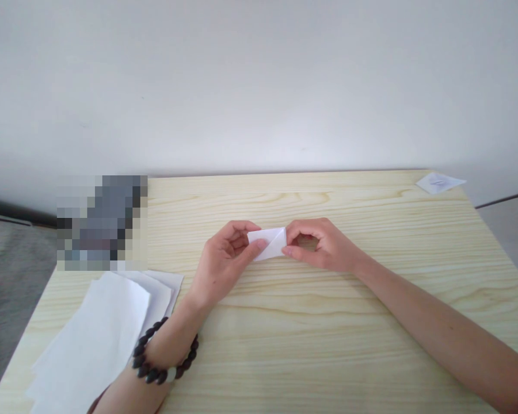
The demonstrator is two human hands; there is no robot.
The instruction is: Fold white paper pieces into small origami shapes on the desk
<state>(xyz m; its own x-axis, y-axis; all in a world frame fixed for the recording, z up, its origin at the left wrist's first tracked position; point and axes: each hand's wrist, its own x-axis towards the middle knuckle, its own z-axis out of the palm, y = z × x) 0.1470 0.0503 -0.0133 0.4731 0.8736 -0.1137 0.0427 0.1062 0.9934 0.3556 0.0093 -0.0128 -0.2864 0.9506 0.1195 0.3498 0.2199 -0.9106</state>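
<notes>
A small white folded paper (273,244), roughly rectangular with a diagonal fold line across its face, is held up over the middle of the wooden table. My left hand (227,259) pinches its left side, thumb on the near face and fingers behind. At the paper's right edge, the thumb and index finger of my right hand (322,244) close on it. The fingertips behind the paper are partly hidden. A dark bead bracelet (149,374) circles my left wrist.
Loose white paper sheets (92,328) lie on the table (319,339) at the left, beside my left forearm. Behind them is a dark, pixelated object (107,215). A folded white paper piece (440,183) rests at the far right corner. A white wall (259,86) borders the back edge.
</notes>
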